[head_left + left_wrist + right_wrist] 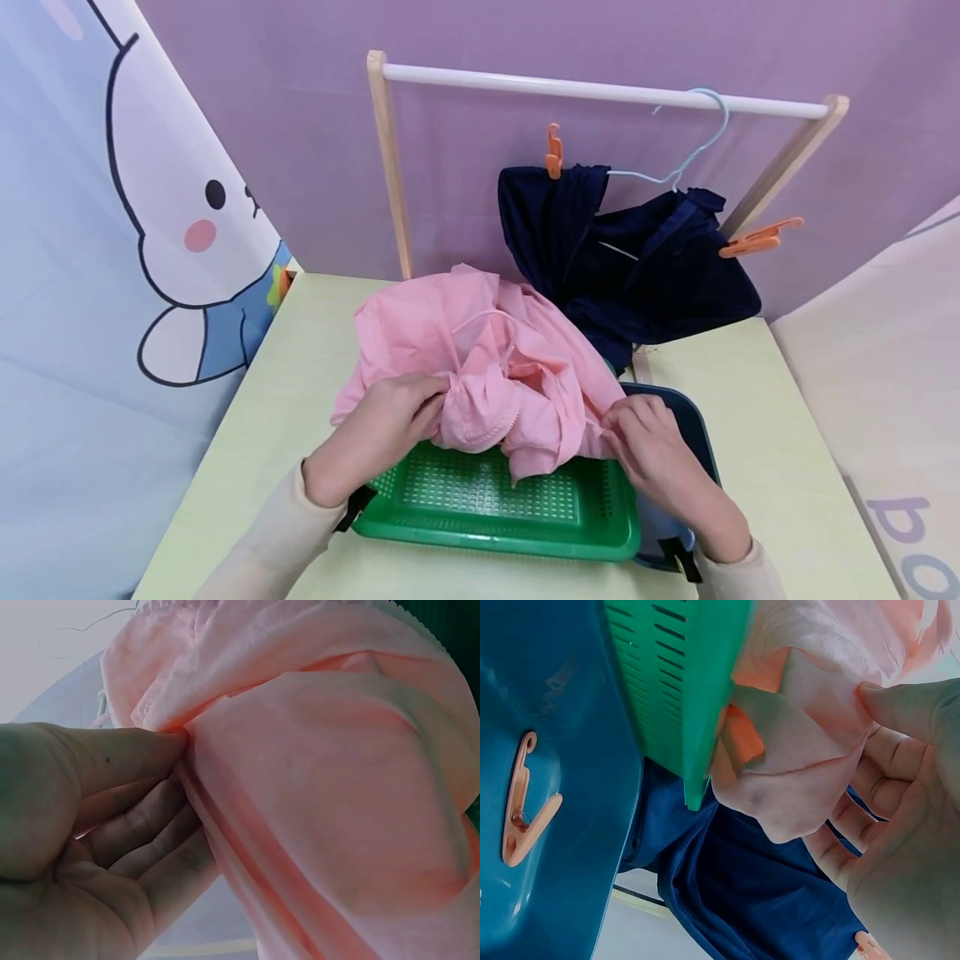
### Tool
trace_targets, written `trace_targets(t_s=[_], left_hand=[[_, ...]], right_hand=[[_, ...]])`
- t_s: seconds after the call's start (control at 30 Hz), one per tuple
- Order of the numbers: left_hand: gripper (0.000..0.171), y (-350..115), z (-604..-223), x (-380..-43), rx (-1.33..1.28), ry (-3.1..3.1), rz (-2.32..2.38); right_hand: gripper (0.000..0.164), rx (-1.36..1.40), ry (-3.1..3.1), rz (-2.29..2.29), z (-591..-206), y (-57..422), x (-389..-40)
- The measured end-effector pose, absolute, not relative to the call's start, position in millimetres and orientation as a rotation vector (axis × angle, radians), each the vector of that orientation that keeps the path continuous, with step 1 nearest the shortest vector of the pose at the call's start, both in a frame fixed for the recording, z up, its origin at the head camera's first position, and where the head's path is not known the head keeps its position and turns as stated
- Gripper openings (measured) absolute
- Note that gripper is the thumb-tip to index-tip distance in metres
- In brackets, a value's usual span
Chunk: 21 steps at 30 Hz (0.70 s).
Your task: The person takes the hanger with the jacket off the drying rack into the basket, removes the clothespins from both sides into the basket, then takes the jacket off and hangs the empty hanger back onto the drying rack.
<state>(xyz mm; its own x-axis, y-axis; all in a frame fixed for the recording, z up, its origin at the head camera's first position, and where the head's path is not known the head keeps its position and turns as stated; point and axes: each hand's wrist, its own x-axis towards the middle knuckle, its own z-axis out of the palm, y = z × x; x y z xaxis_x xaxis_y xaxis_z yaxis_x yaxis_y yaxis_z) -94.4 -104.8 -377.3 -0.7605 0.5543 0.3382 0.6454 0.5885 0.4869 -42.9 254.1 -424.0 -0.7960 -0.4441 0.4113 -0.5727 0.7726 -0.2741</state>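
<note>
A pink zippered jacket (480, 358) is bunched over the back part of a green perforated basket (495, 542). My left hand (386, 425) pinches its fabric on the left side; in the left wrist view the thumb (142, 754) presses the cloth against the fingers. On the right side my right hand (660, 454) pinches another part of the jacket, thumb against fingers, as the right wrist view shows. A zipper edge hangs between the two hands. Part of the basket lies hidden beneath the pink cloth.
Behind stands a wooden rack with a white rod (525, 81). A dark blue garment (637, 267) hangs there on a light blue hanger (708, 146), with orange clips (553, 152) at both sides. A blue tray (690, 425) beside the basket holds an orange clip (521, 806).
</note>
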Motion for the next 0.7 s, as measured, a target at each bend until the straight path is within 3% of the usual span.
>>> trace_targets(t_s=[0.13,0.17,0.27,0.4,0.57,0.7], left_hand=[[0.012,-110.2,-376.4,-94.2,-1.007,-2.680,-0.936],[0.012,-111.6,-376.1,-94.1,-1.008,-2.686,-0.945],[0.014,-115.6,-375.2,-94.4,-1.015,-2.700,-0.971],[0.014,-119.6,-373.8,-94.9,-1.009,-2.699,-0.984],[0.014,-121.5,-371.5,-95.4,-1.003,-2.698,-0.986],[0.014,-121.7,-370.7,-95.6,-1.001,-2.702,-0.984]], right_hand=[[0.007,0.790,-2.678,0.606,-423.5,252.4,-43.2],[0.007,0.792,-2.683,0.612,-423.2,252.0,-43.2],[0.017,0.788,-2.679,0.631,-420.3,251.0,-43.0],[0.009,0.788,-2.597,0.701,-410.5,248.3,-44.3],[0.036,0.835,-2.405,0.783,-395.8,236.6,-51.0],[0.040,0.865,-2.393,0.802,-387.6,222.9,-56.7]])
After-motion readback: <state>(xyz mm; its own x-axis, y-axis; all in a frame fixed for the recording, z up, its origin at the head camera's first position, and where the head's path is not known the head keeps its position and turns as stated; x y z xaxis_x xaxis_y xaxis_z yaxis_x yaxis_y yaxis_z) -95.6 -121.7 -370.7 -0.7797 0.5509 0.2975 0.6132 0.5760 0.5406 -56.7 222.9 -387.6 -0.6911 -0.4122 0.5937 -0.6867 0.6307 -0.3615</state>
